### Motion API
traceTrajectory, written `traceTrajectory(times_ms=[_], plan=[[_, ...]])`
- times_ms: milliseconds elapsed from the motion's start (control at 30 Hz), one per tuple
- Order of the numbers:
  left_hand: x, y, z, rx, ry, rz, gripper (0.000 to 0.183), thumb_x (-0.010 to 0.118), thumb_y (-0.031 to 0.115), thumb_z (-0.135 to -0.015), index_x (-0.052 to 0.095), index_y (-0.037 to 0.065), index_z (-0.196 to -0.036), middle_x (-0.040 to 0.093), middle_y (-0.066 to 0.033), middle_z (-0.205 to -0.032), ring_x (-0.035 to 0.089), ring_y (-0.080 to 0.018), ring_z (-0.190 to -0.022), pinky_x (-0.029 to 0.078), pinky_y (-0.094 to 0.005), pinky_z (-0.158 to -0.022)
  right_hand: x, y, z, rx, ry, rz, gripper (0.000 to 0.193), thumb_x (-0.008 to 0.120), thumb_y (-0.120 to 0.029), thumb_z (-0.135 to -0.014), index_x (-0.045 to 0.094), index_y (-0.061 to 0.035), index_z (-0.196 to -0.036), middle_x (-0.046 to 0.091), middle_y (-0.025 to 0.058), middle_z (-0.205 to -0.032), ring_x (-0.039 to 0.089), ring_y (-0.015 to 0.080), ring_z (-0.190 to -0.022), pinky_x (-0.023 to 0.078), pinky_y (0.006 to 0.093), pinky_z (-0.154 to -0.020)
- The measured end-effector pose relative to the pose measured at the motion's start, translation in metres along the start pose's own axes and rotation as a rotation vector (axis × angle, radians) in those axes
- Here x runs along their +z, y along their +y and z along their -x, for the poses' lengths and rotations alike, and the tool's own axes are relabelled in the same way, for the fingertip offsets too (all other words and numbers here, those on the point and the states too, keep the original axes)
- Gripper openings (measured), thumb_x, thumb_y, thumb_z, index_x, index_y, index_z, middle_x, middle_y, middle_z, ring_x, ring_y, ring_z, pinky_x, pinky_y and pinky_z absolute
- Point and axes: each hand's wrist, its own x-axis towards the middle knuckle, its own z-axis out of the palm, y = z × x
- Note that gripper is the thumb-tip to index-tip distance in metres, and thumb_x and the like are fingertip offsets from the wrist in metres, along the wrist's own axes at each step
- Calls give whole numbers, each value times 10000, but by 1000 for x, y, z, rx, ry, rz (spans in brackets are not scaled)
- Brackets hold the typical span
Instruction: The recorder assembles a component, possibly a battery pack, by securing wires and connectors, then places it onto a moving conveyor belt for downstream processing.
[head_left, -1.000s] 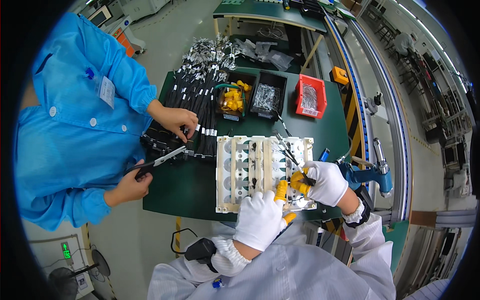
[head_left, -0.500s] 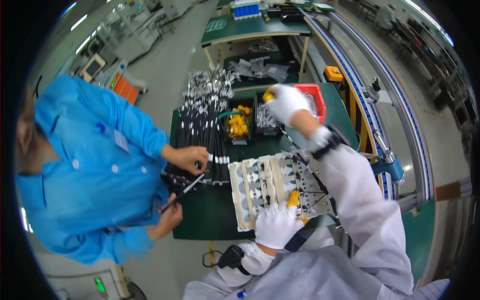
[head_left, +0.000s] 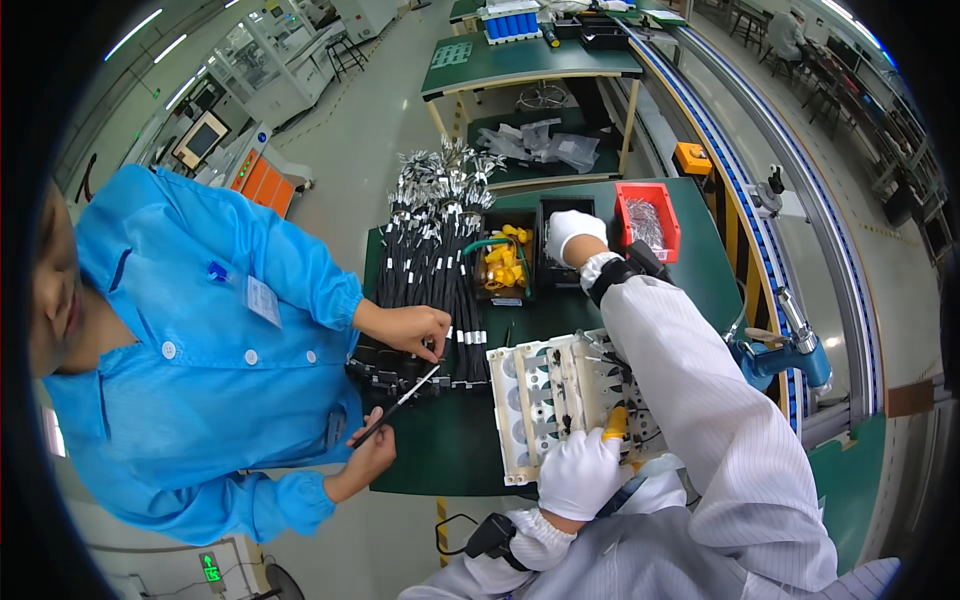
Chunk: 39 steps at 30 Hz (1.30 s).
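Observation:
My left hand [head_left: 580, 474], in a white glove, rests on the near edge of a white plastic frame [head_left: 506, 411]. Its fingers look curled, and a yellow cover [head_left: 615, 424] on one digit points away from me. Whatever they hold, if anything, is hidden. The frame carries cream bars, round openings and dark thin leads. My right hand [head_left: 574, 234], gloved in white, reaches into a black bin [head_left: 553, 208]. Its fingertips and the bin's contents beneath them are hidden. Next to that bin stands a red bin [head_left: 660, 250] of small metal parts.
On the left, a person in blue holds a dark strip [head_left: 398, 404] with a pale end. Black cables [head_left: 420, 265] with silver ends lie across the green table [head_left: 440, 455]. Yellow pieces [head_left: 503, 262] fill another black bin. A blue power tool [head_left: 790, 362] stands right of the table.
My right hand has dropped lower into the black bin, and its yellow-covered fingertip is out of sight. My left hand stays on the frame. The other person's hands have shifted along the strip.

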Motion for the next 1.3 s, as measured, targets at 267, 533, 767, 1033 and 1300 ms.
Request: traceTrajectory(times_ms=[267,533,767,1033,1300], plan=[[-14,12,-9,-37,-10,124,456,843,384,-584,665,127,-915,546,-31,-699,581,-221,-612,470,-392,-508,-49,9,18,-16,473,-197,253,631,-216,-884,681,-34,-1053,702,209,-1092,675,398,-1016,544,460,-873],[-15,4,-4,-11,17,153,421,808,393,-629,622,117,-887,531,-41,-739,562,-229,-661,474,-386,-534,-123,7,231,-744,128,-85,52,665,-151,-806,635,-111,-820,638,88,-818,673,296,-745,548,393,-677],[-13,0,-6,-20,-65,232,326,789,336,-674,614,106,-826,534,-39,-765,568,-222,-724,505,-376,-588,-108,30,255,-618,-184,232,158,726,-208,-748,729,-106,-868,701,83,-796,710,286,-762,563,386,-680],[-13,2,-5,-33,-53,239,311,791,323,-677,625,100,-815,550,-49,-762,580,-227,-716,517,-371,-613,-109,14,253,-601,-342,380,197,741,-248,-761,747,-123,-913,725,85,-841,722,291,-798,570,406,-698],[-11,1,-3,-21,-49,212,325,797,331,-678,626,94,-821,545,-49,-761,579,-227,-716,514,-371,-617,-110,11,258,-663,-332,435,188,726,-259,-792,746,-118,-915,720,88,-837,725,289,-800,572,400,-694]])
